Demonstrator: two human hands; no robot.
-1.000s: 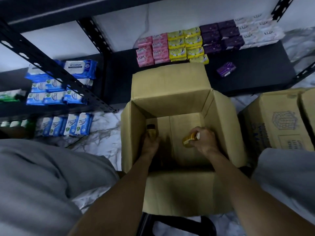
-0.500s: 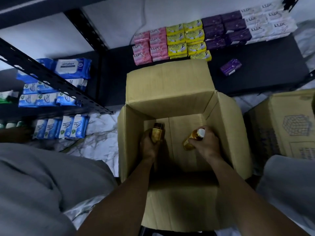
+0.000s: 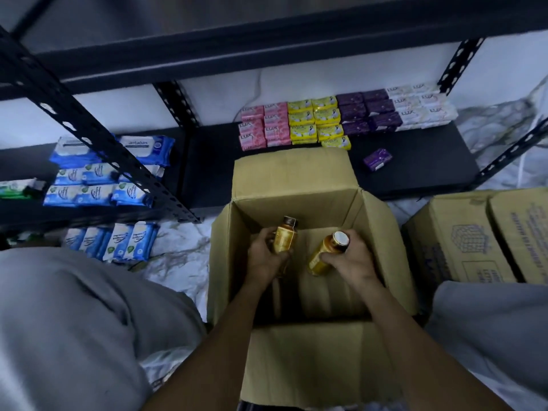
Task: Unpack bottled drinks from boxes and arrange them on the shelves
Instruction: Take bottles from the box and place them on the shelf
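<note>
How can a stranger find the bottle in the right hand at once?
Look into the open cardboard box in front of the black shelf. Two golden bottles are held inside it; the right bottle is in the right hand. Unlike the left bottle, it leans and shows a white cap top.

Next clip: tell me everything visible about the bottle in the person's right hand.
The bottle has a golden-amber body, a gold label too blurred to read, a dark collar and a pale round cap top facing the camera. Its surface looks glossy; glass or plastic, I cannot tell. It is capped and tilted, cap toward upper right, held within the opening of the cardboard box. The right hand grips its upper part; nothing else visibly touches it.
</note>
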